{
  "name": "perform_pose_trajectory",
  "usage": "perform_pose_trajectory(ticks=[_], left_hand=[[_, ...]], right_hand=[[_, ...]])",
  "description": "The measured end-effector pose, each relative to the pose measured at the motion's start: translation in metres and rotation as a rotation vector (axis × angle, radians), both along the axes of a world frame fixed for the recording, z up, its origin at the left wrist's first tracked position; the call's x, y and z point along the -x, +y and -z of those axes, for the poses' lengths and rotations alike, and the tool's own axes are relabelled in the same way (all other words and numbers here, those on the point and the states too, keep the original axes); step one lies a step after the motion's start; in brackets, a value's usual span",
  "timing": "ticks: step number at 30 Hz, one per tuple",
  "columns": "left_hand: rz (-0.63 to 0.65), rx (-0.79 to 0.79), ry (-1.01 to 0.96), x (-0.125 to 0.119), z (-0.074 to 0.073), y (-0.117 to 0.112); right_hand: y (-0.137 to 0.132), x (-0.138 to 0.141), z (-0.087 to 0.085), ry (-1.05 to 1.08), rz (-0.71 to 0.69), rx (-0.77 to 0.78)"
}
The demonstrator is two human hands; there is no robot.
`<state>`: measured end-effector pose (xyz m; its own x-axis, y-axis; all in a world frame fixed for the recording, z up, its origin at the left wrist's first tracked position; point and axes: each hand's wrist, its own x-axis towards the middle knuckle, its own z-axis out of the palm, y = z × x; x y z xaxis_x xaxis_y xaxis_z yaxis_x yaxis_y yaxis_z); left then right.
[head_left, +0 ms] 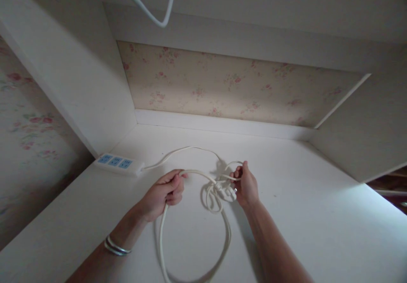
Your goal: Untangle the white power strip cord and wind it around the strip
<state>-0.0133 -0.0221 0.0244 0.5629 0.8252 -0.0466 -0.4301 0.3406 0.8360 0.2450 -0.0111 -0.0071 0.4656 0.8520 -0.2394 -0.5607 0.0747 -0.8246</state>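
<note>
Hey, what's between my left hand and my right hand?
In the head view, the pale cord arches between the left hand and the right hand; its tangled loops and plug sit nearer the right.

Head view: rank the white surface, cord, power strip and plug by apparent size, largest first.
1. White surface
2. Cord, judged by the spread of its loops
3. Power strip
4. Plug

White tabletop (pixel 302 206) — power strip (pixel 118 163) lying near left edge.
</note>
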Motion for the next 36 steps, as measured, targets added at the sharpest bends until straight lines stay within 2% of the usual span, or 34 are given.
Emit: perform_pose_trajectory(ticks=[3,6,9,17,20,23,26,32,34,36], left_hand=[[-0.188,-0.001,-0.121,0.001,-0.005,0.006],[-0.283,-0.008,-0.120,0.000,-0.008,0.009],[-0.325,-0.019,-0.042,-0.003,-0.004,0.009],[-0.342,0.012,0.138,-0.010,0.012,0.014],[-0.321,-0.026,0.212,-0.011,0.015,0.014],[-0.341,-0.122,0.333,-0.014,0.019,0.014],[-0.409,-0.236,0.487,-0.015,0.026,0.016],[-0.528,-0.465,0.756,-0.010,0.037,0.021],[-0.591,-0.570,0.796,-0.007,0.037,0.022],[-0.647,-0.653,0.797,-0.006,0.036,0.022]], right_hand=[[0.005,-0.013,0.005,-0.004,0.103,-0.068],[0.008,-0.023,0.008,0.002,0.246,-0.088],[0.010,-0.030,0.009,0.006,0.315,-0.104],[0.013,-0.033,0.013,-0.011,0.341,-0.073],[0.012,-0.025,0.008,0.010,0.277,-0.103],[0.008,-0.013,0.003,-0.062,0.114,-0.136],[0.003,-0.004,0.000,-0.342,0.032,-0.093],[-0.005,-0.012,0.001,-0.857,0.020,0.091],[-0.006,-0.016,0.003,-0.949,-0.025,0.128],[-0.006,-0.019,0.004,-0.916,-0.099,0.095]])
